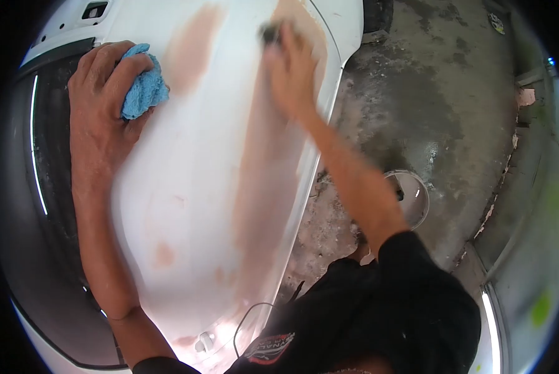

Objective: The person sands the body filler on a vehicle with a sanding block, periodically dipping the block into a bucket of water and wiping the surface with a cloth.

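Observation:
My left hand [98, 106] is closed around a crumpled blue cloth [146, 87], at the edge of a white car door [186, 156] beside the dark window glass [48, 206]. On the far right of the panel, my right hand [292, 78] presses a small dark pad [269, 33] against a long brownish sanded strip [267, 181]; motion blurs the fingers and the pad. Between the hands, another brownish patch [195, 50] marks the white paint. Smaller marks show lower on the door.
A round bucket [410, 196] with cloudy liquid stands on the wet concrete floor [429, 106], right of my right forearm. The door handle [204, 341] is near my body at the bottom. A wall [529, 206] runs along the right side.

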Demonstrator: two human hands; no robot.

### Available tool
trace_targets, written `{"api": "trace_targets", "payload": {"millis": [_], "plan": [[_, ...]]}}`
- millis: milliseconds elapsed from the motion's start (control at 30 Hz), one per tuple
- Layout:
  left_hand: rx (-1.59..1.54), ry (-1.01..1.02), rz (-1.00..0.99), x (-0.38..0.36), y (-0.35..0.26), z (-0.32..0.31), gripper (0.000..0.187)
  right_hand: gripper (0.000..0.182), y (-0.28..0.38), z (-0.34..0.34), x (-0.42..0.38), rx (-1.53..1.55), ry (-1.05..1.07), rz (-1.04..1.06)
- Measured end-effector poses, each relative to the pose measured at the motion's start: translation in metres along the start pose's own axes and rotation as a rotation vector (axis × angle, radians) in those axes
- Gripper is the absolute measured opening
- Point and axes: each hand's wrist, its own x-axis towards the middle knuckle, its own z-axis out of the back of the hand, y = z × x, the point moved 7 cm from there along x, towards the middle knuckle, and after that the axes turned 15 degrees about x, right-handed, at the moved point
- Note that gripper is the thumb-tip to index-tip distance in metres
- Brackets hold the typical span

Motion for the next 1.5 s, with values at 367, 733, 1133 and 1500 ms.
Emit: {"api": "trace_targets", "payload": {"millis": [367,733,1133,1500], "plan": [[-0.015,0.010,-0.011,0.003,0.003,0.000,0.045,0.063,0.048,-0.029,-0.190,-0.061,0.265,0.058],[0.013,0.012,0.028,0.004,0.003,-0.005,0.047,0.057,0.026,-0.013,-0.072,-0.023,-0.030,-0.202],[0.060,0.049,0.043,-0.006,0.000,-0.018,0.048,0.052,-0.044,0.024,0.049,-0.036,-0.060,-0.076],[0.113,0.061,0.035,-0.006,0.007,-0.017,0.050,0.055,-0.023,0.003,-0.055,-0.105,0.000,0.018]]}}
